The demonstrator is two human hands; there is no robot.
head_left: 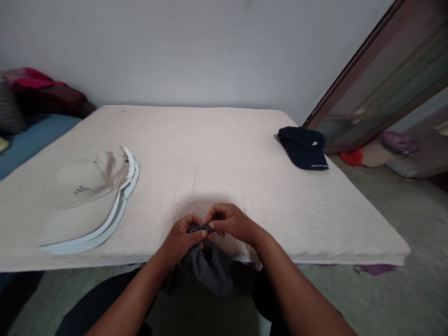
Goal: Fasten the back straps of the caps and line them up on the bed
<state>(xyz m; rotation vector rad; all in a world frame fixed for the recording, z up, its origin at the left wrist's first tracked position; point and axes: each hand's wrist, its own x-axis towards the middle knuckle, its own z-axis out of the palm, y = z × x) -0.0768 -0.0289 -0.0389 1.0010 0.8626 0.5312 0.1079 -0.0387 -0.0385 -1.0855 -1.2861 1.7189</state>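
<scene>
At the front edge of the covered table, a dark grey cap (213,271) hangs down, its crown below the edge and an opening near the top. My left hand (184,236) is closed, thumb and fingers pinching the cap's narrow band. Opposite it, my right hand (229,221) pinches the end of the same band, the fingertips of both hands almost touching. A small pale bit shows between them, too small to make out. The cap's brim cannot be told apart.
On the left lie stacked caps, a cream cap (82,182) with a striped logo over pale blue brims (117,224). A navy cap (303,147) rests at the right edge of the light textured cloth (210,144). Behind is a wall; a door (367,93) stands right.
</scene>
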